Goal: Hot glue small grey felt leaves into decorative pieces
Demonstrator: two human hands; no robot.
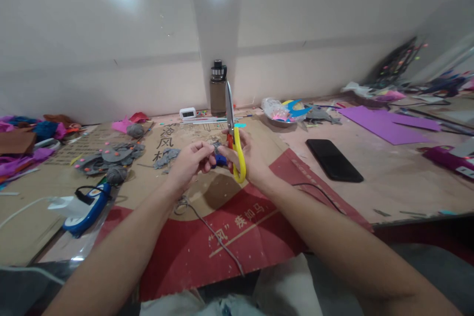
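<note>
My right hand (249, 155) is closed round yellow-handled scissors (233, 131), blades pointing straight up. My left hand (190, 158) pinches a small grey and blue piece (218, 154) held between both hands, just above a flattened cardboard sheet (229, 227) with red print. A thin grey cord (211, 229) trails from near my left wrist toward me across the cardboard.
A blue glue gun (87, 205) lies at the left. Grey felt pieces with orange dots (107, 155) and felt balls sit behind it. A black phone (334, 159), a brown bottle (218, 88), purple sheets (385, 126) and coloured scraps (22, 143) surround the work area.
</note>
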